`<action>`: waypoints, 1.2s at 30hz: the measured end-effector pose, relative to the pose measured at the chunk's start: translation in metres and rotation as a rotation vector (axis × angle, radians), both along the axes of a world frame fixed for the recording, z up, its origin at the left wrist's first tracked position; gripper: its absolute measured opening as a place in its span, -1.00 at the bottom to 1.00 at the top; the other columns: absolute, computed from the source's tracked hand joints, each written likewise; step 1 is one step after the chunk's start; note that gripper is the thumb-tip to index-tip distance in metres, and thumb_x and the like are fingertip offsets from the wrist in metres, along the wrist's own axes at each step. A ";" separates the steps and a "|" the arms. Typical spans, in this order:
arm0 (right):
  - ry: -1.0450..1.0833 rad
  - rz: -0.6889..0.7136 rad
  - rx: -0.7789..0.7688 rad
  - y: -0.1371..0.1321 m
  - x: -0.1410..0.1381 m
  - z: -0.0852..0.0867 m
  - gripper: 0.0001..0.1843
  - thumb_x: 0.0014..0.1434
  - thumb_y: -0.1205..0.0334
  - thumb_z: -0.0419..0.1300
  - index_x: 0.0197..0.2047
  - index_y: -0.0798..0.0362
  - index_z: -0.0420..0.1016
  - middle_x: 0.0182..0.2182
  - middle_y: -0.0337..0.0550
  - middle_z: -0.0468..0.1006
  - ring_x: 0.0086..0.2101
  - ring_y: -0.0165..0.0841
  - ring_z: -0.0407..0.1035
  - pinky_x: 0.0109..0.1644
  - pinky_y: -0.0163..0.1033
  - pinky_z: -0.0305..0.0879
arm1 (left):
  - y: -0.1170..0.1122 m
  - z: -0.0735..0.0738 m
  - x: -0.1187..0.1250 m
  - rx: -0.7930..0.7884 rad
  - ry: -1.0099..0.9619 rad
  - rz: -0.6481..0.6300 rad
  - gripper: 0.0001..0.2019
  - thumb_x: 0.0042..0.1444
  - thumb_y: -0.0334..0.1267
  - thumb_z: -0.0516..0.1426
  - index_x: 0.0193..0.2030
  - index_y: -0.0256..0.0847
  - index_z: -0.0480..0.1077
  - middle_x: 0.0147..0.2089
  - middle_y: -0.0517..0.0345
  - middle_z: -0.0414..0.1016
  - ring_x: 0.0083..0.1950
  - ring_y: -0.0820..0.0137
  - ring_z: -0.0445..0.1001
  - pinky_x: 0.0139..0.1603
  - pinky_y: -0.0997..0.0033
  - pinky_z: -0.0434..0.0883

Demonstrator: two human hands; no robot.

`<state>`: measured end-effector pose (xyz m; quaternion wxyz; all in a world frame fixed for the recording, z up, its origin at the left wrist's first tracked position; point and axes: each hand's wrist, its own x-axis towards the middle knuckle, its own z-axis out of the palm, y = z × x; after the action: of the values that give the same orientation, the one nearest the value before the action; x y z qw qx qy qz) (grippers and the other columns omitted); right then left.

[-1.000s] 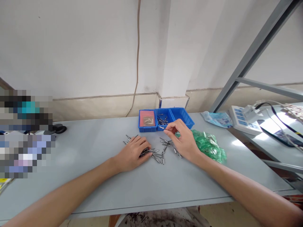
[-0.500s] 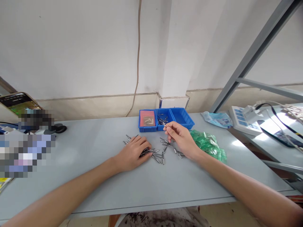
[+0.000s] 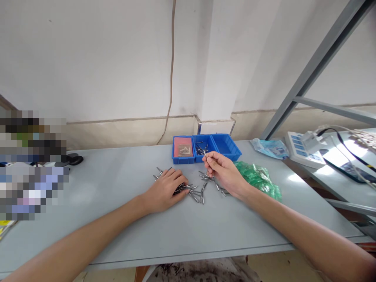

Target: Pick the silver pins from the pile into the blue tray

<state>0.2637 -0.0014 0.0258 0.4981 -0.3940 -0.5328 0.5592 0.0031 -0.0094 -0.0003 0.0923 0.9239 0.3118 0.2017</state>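
Observation:
My left hand (image 3: 169, 188) lies cupped over a heap of thin metal pins (image 3: 179, 188), its fingers bent and loosely apart from the thumb. Pin ends poke out past the fingertips and between thumb and forefinger. My right hand (image 3: 219, 166) is raised at the front of the blue tray, thumb and forefinger pinched on a small metal pin (image 3: 205, 153). Below it, more loose pins (image 3: 203, 188) are scattered on the table. In the tray's middle compartment (image 3: 202, 139) lie several similar pins.
The tray's left compartment holds a red card and a clear bag (image 3: 185, 150) of small parts. Green plastic bags (image 3: 258, 180) lie beside my right forearm. Farther right are a blue packet (image 3: 270, 148), a white power strip (image 3: 302, 149) and a grey metal frame (image 3: 311, 70).
My right hand has shifted very slightly, and the pin in its pinch shows a little more. My left hand stays on the heap.

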 end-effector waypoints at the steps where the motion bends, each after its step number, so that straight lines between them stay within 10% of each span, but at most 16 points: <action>1: -0.023 -0.008 0.016 0.000 0.000 0.000 -0.68 0.31 -0.10 0.33 -0.10 -0.03 0.53 -0.27 -0.23 0.46 -0.40 -0.41 0.24 -0.30 -0.24 0.27 | 0.000 0.000 0.000 -0.004 0.003 0.001 -0.87 0.47 -0.14 0.11 -0.03 -0.13 0.40 -0.03 0.07 0.47 -0.06 0.23 0.39 0.02 0.17 0.31; 36: -0.296 -0.125 0.301 0.000 0.002 -0.001 -0.74 0.34 -0.01 0.31 -0.23 -0.08 0.37 -0.30 -0.26 0.34 -0.39 -0.35 0.22 -0.34 -0.19 0.25 | 0.000 0.001 0.000 -0.022 0.009 -0.001 -0.88 0.47 -0.15 0.12 -0.02 -0.12 0.39 -0.03 0.09 0.47 -0.04 0.21 0.38 0.03 0.18 0.29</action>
<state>0.2661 -0.0014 0.0250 0.5014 -0.4253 -0.6521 0.3774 0.0030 -0.0091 0.0003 0.1010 0.9238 0.3140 0.1942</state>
